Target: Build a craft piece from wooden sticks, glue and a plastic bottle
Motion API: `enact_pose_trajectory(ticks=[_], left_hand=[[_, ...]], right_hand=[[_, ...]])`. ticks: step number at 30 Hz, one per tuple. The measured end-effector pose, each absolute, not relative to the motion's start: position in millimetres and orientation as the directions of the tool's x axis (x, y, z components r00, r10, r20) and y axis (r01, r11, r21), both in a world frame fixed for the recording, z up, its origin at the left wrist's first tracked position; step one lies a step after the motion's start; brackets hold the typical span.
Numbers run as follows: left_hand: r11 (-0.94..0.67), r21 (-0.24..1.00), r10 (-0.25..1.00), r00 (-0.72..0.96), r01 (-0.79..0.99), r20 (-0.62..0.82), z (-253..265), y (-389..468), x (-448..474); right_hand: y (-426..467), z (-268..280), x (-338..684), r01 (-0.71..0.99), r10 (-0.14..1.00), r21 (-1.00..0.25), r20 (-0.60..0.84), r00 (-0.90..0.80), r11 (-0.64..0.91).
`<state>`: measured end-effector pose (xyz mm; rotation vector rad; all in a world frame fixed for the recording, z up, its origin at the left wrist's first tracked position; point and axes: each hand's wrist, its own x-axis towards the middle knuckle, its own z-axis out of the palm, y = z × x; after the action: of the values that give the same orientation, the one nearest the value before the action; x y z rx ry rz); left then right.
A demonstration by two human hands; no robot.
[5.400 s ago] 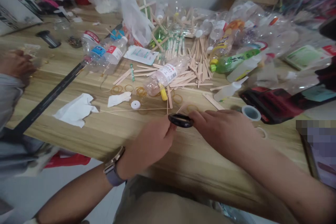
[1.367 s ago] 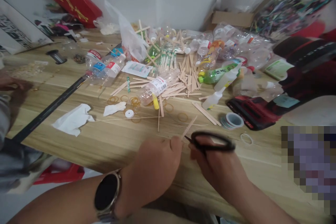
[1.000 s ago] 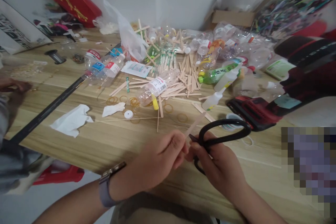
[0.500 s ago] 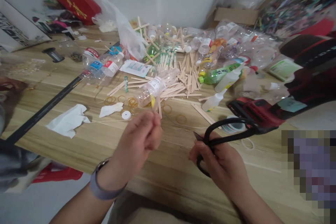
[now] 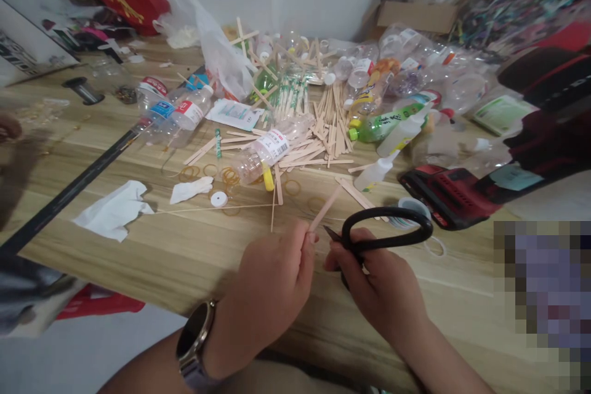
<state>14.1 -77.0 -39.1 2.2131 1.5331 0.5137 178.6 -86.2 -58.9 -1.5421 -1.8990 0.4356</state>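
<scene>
Between the fingertips of my left hand (image 5: 279,277) is a flat wooden craft stick (image 5: 324,208), its far end pointing up and to the right. My right hand (image 5: 381,295) is closed around black-handled scissors (image 5: 390,225). One large handle loop sticks out to the right, and the dark pointed blades (image 5: 332,234) face my left hand, close to the stick. Beyond my hands lies a clear plastic bottle (image 5: 277,148) on its side, with a yellow piece (image 5: 268,178) next to it. Loose craft sticks (image 5: 337,123) are heaped behind.
Rubber bands (image 5: 229,176), a white disc (image 5: 218,199) and tissues (image 5: 113,209) lie at the left. Glue bottles (image 5: 375,172), a tape roll (image 5: 409,212) and a red-and-black power tool (image 5: 438,197) are at the right. Several plastic bottles (image 5: 187,111) stand farther back. Another person's hand (image 5: 9,128) shows at the left edge.
My left hand has moved right and turned, and the craft stick now points up-right near the scissors. The scissors have shifted slightly left. The view has shifted a little.
</scene>
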Motion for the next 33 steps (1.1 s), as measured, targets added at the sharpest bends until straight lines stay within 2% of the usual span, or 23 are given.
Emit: enact_pose_trajectory(ticks=[6,15,22,33], left_hand=[[-0.370,0.419,0.924,0.377,0.829,0.069,-40.1,-78.6,17.1],[-0.354,0.445,0.926,0.376,0.823,0.040,-42.8,-78.6,17.2],[-0.392,0.374,0.913,0.407,0.841,0.041,-43.1,-79.6,16.0],[-0.393,0.349,0.913,0.407,0.851,0.034,-41.0,-80.4,17.1]], right_hand=[[-85.5,-60.5,178.4,0.745,0.952,-0.605,0.275,-0.134,0.280],[-87.1,-62.8,180.8,0.749,0.957,-0.605,0.257,-0.136,0.269],[-88.0,-66.9,183.3,0.756,0.947,-0.584,0.287,-0.148,0.295],[-88.4,-65.0,184.1,0.774,0.940,-0.552,0.303,-0.159,0.309]])
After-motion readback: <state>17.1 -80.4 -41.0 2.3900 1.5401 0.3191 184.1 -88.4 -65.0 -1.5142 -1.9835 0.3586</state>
